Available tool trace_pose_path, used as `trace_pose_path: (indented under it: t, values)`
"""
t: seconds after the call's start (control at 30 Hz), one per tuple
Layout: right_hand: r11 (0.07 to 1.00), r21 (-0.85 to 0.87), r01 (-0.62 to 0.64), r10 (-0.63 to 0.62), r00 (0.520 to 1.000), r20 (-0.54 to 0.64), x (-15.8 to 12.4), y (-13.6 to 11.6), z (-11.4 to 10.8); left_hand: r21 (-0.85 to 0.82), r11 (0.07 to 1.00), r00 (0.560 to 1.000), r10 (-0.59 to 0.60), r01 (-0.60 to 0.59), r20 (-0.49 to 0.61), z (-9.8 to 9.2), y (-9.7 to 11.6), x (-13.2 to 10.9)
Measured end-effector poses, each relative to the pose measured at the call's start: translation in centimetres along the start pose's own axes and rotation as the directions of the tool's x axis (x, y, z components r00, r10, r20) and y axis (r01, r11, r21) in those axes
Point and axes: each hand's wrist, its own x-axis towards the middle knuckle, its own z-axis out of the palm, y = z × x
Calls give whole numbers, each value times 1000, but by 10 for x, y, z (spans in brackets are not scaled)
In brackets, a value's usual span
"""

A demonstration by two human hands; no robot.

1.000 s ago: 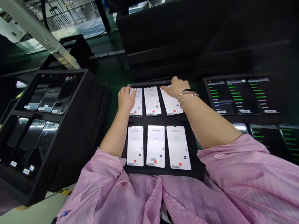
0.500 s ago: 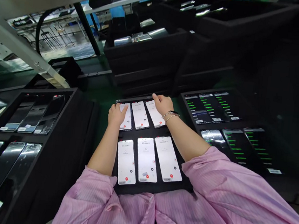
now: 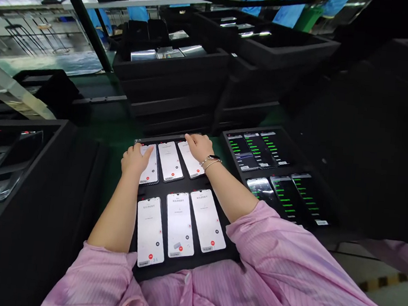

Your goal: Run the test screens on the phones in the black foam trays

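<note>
A black foam tray [image 3: 164, 187] lies in front of me with two rows of lit smartphones, such as the near middle smartphone [image 3: 180, 225], their white screens showing a red round button. My left hand [image 3: 134, 160] lies over the tray's far left corner, fingers curled at the edge, thumb stretched over the far left smartphone [image 3: 149, 167]. My right hand [image 3: 200, 147] is bent over the far right corner and partly covers the far right smartphone [image 3: 193, 162]. The fingertips of both hands are partly hidden.
To the right is another tray [image 3: 245, 172] of smartphones with green lines on dark screens. A raised tray [image 3: 52, 133] of dark smartphones stands at left. Stacked black trays [image 3: 174, 85] rise behind. People in blue clothing [image 3: 290, 9] are in the background.
My view has turned to the right, so the trays appear further left. Both hands stay at the same corners of the middle tray.
</note>
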Motion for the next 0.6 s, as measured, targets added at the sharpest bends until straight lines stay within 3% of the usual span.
trace_pose_path:
  t: [0.6]
  values:
    - [993,-99,66,-58,995,82,-8,-3,2,23,1000,1000,12,-11,-4,7,-6,-2]
